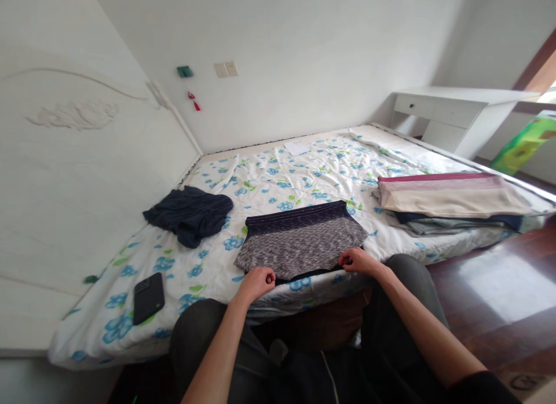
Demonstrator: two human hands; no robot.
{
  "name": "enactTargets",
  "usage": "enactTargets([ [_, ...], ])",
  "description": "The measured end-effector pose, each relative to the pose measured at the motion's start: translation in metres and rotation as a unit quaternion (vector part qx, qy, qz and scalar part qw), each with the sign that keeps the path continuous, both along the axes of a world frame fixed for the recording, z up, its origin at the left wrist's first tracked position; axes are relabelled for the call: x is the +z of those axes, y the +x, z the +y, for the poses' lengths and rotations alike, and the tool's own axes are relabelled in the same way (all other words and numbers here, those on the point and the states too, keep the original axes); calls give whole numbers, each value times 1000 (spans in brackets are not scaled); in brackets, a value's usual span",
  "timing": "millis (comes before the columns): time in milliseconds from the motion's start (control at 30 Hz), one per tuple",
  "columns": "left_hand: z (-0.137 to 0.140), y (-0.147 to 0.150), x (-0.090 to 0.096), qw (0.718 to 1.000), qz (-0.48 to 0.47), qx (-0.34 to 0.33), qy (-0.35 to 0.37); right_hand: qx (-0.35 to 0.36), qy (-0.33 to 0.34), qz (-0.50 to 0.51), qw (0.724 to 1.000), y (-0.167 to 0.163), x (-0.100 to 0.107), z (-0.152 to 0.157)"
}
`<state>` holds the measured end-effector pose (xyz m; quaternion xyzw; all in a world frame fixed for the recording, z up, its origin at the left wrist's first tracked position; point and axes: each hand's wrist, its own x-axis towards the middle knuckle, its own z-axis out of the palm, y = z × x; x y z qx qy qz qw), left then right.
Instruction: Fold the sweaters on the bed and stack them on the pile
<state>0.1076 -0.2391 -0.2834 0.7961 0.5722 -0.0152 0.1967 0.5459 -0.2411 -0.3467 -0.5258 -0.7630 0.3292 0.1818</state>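
Note:
A pair of grey speckled boxer briefs [302, 241] with a dark navy band lies flat on the bed, the band facing away from me. My left hand [258, 284] is closed at the near left edge of the fabric, fingers curled in a pinch. At the near right corner, my right hand [358, 261] pinches the edge as well. The fingertips partly hide the cloth they grip. A dark strip of fabric shows under the near edge, between my hands.
A crumpled navy garment [191, 214] lies on the left, with a black phone [148, 298] nearer me. To the right is a stack of folded clothes [452, 198]. The flowered sheet [278, 186] covers the bed; a white desk [452, 111] stands beyond.

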Motion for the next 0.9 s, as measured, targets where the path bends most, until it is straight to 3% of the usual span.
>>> enactTargets([
  [200,-1,3,0,1000,10,0,10,-17,40,-21,999,-3,-4,-1],
  [400,4,-6,8,998,-31,-53,-12,-17,-21,39,999,11,-2,-1],
  [667,2,2,12,996,-17,-43,-73,2,-50,22,998,10,0,-1],
  [900,10,12,8,996,-75,-43,-23,-32,11,53,998,2,-4,-4],
])
